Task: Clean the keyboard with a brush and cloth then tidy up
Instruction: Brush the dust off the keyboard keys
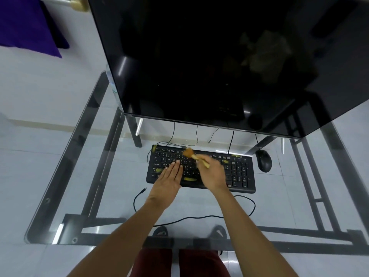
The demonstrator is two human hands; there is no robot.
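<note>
A black keyboard (237,172) with yellow marks lies on the glass desk (99,148), in front of the monitor. My left hand (168,180) rests flat on the keyboard's left half, fingers straight. My right hand (212,173) grips the wooden handle of a small brush (192,154). The brush's tan bristles touch the top key rows near the middle. No cloth is in view.
A large dark monitor (219,56) stands behind the keyboard. A black mouse (264,161) sits to the right. The keyboard's loose cable (199,216) with an unplugged USB end curls across the glass in front. My legs show below the glass.
</note>
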